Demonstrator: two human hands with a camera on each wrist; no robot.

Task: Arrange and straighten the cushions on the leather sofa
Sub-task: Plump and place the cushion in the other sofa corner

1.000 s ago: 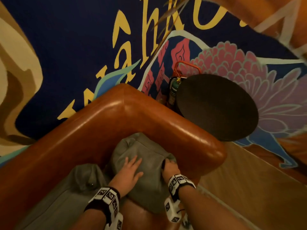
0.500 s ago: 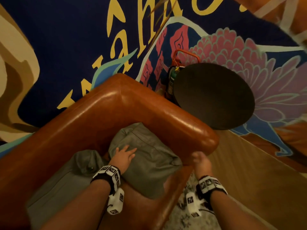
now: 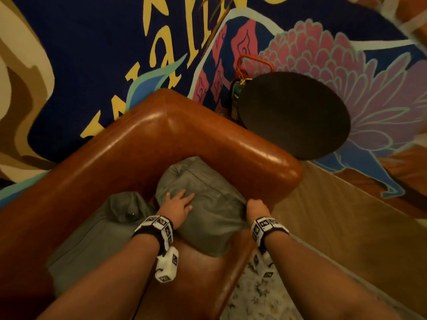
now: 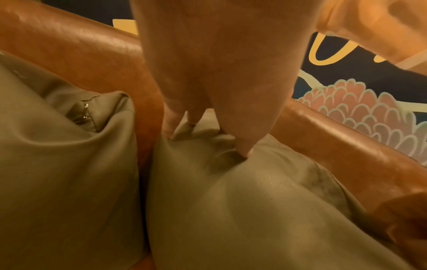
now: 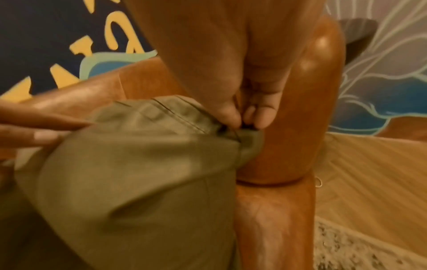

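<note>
An olive-green cushion (image 3: 208, 204) (image 4: 254, 210) (image 5: 138, 173) leans in the corner of the brown leather sofa (image 3: 143, 139), against its armrest (image 3: 265, 162). My left hand (image 3: 176, 205) (image 4: 208, 131) lies flat on the cushion's face, fingers straight and pressing into it. My right hand (image 3: 255, 207) (image 5: 245, 122) pinches the cushion's right corner next to the armrest. A second olive cushion (image 3: 97, 232) (image 4: 57, 173), zip showing, leans against the sofa back on the left.
A dark round side table (image 3: 293, 114) stands just beyond the armrest, with a red-handled fire extinguisher (image 3: 240, 88) behind it against the painted mural wall (image 3: 92, 54). Wooden floor (image 3: 335, 227) and a patterned rug (image 3: 261, 292) lie to the right of the sofa.
My right hand left the cushion, swung out past the armrest, then came back and took hold of the cushion's right corner. My left hand stayed flat on the cushion.
</note>
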